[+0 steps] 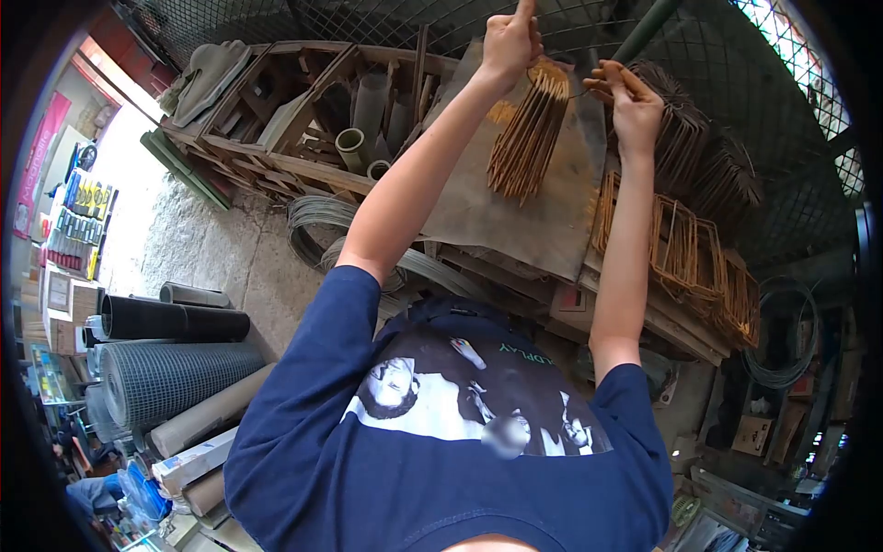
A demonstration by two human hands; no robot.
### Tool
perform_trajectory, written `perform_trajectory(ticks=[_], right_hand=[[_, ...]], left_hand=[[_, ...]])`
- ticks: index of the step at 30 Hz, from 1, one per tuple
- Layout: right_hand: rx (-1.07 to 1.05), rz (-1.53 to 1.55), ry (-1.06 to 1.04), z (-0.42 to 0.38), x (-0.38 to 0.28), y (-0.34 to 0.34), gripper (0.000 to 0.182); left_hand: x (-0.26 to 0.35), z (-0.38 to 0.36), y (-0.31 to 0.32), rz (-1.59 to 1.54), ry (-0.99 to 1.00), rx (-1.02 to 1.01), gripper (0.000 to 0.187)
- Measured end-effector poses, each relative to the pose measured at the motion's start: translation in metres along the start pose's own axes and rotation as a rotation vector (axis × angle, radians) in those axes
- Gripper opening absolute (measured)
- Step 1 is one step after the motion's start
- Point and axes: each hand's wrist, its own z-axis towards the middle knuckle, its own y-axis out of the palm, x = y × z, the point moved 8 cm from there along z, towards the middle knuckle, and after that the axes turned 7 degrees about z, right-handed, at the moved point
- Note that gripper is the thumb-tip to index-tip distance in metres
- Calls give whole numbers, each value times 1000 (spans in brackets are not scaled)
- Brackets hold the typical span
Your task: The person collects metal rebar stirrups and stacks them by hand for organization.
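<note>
A bundle of thin, rusty bent steel pieces lies on a worn metal sheet covering the bench. My left hand is just above the top end of the bundle, its fingers curled closed; what they grip is hidden. Right of the bundle, my right hand is raised with thumb and fingers pinched together. A thin dark wire seems to run from those fingertips toward the bundle's top end.
Rusty rectangular steel frames lie along the bench's right side, below dark bundled rods. Wooden bins with pipes stand to the left. Coiled wire and mesh rolls are on the floor. Wire fencing backs the bench.
</note>
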Motion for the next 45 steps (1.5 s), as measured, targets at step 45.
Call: perform_trajectory(ticks=[45], right_hand=[[-182,-176,114,-17,-6,9,20]], left_hand=[[50,-40,1,-266,-13,-47,61]])
